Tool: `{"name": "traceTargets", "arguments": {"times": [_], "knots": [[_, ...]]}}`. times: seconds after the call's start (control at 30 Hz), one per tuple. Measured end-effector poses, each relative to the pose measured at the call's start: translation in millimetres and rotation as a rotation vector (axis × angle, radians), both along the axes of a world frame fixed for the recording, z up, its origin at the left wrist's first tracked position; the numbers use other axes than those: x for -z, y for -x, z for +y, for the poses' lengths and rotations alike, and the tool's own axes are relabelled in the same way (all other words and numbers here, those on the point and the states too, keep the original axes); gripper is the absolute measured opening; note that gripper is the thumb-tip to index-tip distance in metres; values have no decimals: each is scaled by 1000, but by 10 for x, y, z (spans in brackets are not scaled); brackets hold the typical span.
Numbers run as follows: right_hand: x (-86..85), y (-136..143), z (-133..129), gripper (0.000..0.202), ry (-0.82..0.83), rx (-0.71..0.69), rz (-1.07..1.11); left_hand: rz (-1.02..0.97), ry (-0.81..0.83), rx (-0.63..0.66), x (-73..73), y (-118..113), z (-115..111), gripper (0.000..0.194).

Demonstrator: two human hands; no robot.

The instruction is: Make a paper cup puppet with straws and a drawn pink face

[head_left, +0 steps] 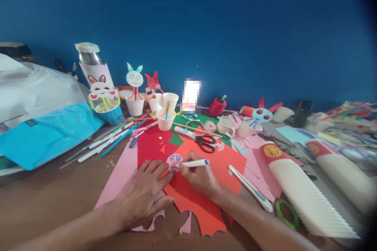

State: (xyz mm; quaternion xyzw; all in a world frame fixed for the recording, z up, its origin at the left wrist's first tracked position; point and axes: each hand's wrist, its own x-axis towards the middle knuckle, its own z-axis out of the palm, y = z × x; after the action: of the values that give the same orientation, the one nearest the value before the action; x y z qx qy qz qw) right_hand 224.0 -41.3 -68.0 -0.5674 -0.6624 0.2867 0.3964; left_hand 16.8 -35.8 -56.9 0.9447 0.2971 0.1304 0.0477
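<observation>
My right hand [198, 176] grips a white marker [196, 163] with a blue end, its tip at a small pink paper face [174, 159]. Eyes with lashes are drawn on the face in blue-purple; its lower part is partly covered by my fingers. My left hand [147, 186] lies flat, fingertips against the left edge of the face. Under both hands are an orange paper sheet [218, 208] with scalloped cut-outs and a pink sheet [113, 188]. A white utility knife [250, 188] rests to the right of my right hand.
Black-handled scissors [206, 144] and a glue stick [184, 132] lie beyond my hands. Paper cups [165, 119] with paper animal faces stand along the back. Markers [106, 141] lie at left, stacked paper cups [306, 196] and a green tape ring [286, 214] at right.
</observation>
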Motion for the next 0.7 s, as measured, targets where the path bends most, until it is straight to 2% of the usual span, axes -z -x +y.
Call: {"name": "traceTargets", "arguments": {"times": [0.27,0.7], "knots": [[8,0,-2,11,-10,2,-9,-19,-25,9,-51,-5,-2,51],[-9,-9,-4,10,-4,-7,-14,-12,-25,16,-20,0,1,51]]}}
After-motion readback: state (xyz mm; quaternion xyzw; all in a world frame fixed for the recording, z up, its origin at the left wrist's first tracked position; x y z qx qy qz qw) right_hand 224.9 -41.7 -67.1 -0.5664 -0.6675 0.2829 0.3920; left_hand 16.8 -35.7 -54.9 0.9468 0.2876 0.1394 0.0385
